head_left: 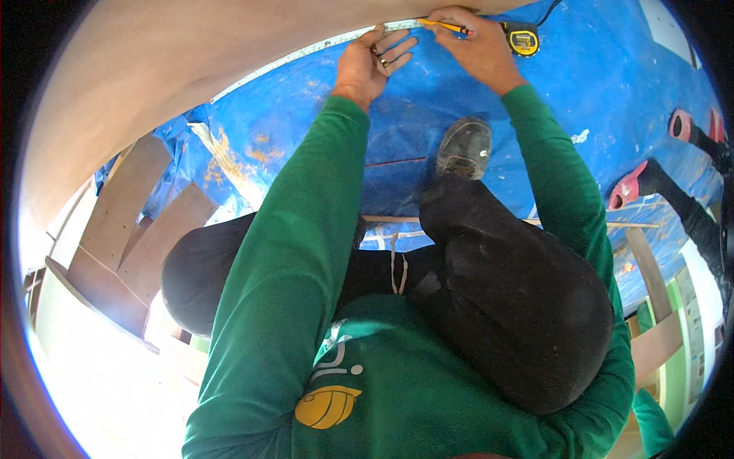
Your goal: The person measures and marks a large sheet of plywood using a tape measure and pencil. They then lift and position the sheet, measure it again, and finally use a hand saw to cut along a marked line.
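Note:
A tape measure's pale blade (306,51) runs along the curved edge of a large tan board (191,46). Its black-and-yellow case (522,39) rests to the right of my right hand. My left hand (371,63) is at the board's edge, palm showing, fingers stretched apart, with the thumb touching the blade. A ring shows on one finger. In my right hand (482,50) is a yellow-orange pencil (457,28), gripped with its tip toward the left, by the blade and the board's edge. Some right fingertips are hidden at the board.
Blue sheeting (550,115) with dusty patches covers the floor. My shoe (464,145) stands on it below my hands. Brown wood pieces (122,203) lie at the left. Another person's feet in pink footwear (628,187) are at the right, near wooden strips.

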Action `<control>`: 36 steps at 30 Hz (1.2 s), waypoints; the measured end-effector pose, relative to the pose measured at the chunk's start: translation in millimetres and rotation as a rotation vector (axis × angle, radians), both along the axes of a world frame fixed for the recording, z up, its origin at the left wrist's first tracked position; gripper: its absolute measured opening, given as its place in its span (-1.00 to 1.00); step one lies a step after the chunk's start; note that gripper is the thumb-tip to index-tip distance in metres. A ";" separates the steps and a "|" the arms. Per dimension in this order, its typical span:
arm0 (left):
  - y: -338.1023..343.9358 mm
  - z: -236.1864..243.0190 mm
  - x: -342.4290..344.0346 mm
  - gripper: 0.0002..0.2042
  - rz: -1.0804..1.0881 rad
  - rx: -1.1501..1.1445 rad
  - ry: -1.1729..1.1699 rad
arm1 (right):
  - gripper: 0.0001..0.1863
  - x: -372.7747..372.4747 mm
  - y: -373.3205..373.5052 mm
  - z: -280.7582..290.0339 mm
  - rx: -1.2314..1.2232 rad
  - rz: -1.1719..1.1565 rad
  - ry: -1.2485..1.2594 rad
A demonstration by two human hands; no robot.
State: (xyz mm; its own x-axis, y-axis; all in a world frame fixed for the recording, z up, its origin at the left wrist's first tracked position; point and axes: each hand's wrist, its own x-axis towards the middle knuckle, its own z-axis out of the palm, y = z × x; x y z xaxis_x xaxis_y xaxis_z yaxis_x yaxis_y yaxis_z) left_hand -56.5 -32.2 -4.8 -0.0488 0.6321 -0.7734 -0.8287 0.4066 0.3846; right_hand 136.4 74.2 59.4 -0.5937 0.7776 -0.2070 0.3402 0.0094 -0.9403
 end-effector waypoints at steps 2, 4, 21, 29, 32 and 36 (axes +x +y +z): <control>-0.7 0.7 -0.3 -0.66 -0.004 0.010 0.008 | -0.82 -2.8 -0.9 1.1 0.030 0.001 0.013; -1.5 -0.2 0.6 -0.59 -0.007 0.022 0.032 | -0.82 -2.4 1.0 1.0 0.020 0.043 0.001; -1.4 2.1 0.8 -0.63 -0.025 0.041 0.019 | -0.71 2.4 -2.7 -22.2 0.234 0.091 -0.115; -1.2 3.2 1.1 -0.63 -0.030 0.023 0.036 | -0.71 2.5 -0.1 -24.4 0.264 0.140 -0.128; -0.1 4.2 1.4 -0.63 -0.025 0.007 0.031 | -0.72 2.2 -1.8 -24.4 0.259 0.112 -0.125; 0.8 3.7 1.4 -0.63 -0.028 0.010 0.031 | -0.72 2.8 -0.7 -27.8 0.340 0.121 -0.123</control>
